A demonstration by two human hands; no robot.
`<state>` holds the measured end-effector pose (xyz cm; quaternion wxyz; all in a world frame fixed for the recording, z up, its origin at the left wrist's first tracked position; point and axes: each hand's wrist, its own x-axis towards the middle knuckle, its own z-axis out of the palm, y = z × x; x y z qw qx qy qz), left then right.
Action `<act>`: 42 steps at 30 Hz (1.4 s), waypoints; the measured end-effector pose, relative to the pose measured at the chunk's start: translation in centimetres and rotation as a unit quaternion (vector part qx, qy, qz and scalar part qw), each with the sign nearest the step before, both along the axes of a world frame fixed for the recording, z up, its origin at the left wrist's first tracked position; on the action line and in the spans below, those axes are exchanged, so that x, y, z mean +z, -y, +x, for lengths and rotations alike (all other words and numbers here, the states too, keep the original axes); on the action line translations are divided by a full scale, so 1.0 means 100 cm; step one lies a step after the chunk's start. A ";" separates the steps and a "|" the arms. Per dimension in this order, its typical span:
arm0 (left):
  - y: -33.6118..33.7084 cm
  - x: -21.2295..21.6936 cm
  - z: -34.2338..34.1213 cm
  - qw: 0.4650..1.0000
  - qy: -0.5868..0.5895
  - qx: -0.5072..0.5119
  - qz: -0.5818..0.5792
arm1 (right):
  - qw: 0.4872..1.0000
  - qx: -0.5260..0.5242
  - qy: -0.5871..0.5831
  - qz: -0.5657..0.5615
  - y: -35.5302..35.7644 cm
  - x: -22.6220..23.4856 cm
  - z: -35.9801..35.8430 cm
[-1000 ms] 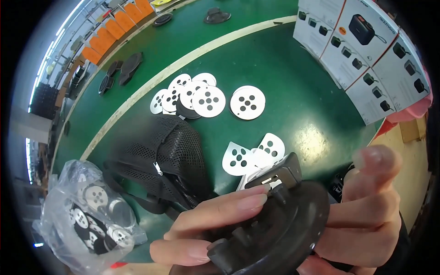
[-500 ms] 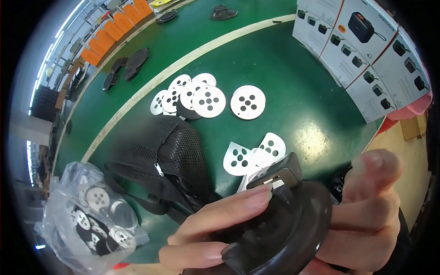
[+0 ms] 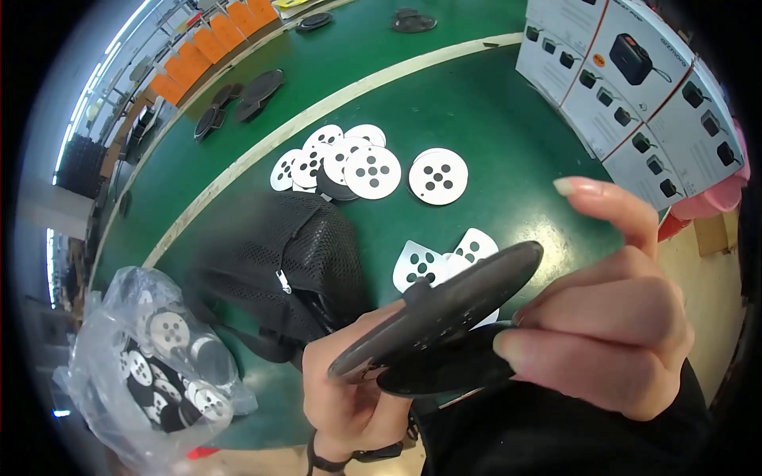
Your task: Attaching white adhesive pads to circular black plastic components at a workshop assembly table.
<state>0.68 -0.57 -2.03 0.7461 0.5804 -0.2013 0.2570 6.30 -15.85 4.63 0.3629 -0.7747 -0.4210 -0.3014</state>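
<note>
Smooth black discs (image 3: 444, 317), round, flat, clamped between both hands (image 3: 476, 373), mesh pouch (image 3: 278, 270) nearby

The single head view looked steeply down from just above the green table (image 3: 492, 143), close over the black discs (image 3: 444, 317) held near its front edge.

We see a dark green desk (image 3: 508, 159) with a pale cream stripe (image 3: 317, 111) across it. The round discs (image 3: 438, 176) on it are white with black dots. The mesh bag (image 3: 278, 270) is black. The two discs (image 3: 440, 313) between our fingers are dark grey. The boxes (image 3: 627, 87) are white with black pictures, and the far bins (image 3: 214, 40) are orange.
</note>
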 end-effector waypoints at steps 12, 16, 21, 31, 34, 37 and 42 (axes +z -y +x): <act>-0.001 0.004 -0.011 0.995 -0.022 0.081 0.057 | 0.984 0.088 0.020 -0.152 0.023 0.004 0.009; 0.000 0.009 -0.010 0.992 -0.032 0.086 0.089 | 0.988 0.091 0.026 -0.126 0.028 0.001 0.013; -0.003 0.012 -0.011 0.991 -0.043 0.087 0.092 | 0.980 0.150 -0.019 -0.130 0.025 0.009 0.018; -0.004 0.012 -0.014 0.993 -0.085 0.070 0.050 | 0.988 0.139 0.059 -0.022 0.001 -0.021 0.009; -0.004 0.009 -0.012 0.992 -0.073 0.073 0.069 | 0.982 0.109 0.139 0.071 -0.001 -0.029 0.005; -0.007 0.011 -0.011 0.962 -0.079 0.104 0.240 | 0.977 0.098 0.170 0.087 -0.003 -0.032 0.004; -0.003 0.008 -0.011 0.993 -0.075 0.064 0.062 | 0.992 0.077 0.098 0.030 0.002 -0.022 0.000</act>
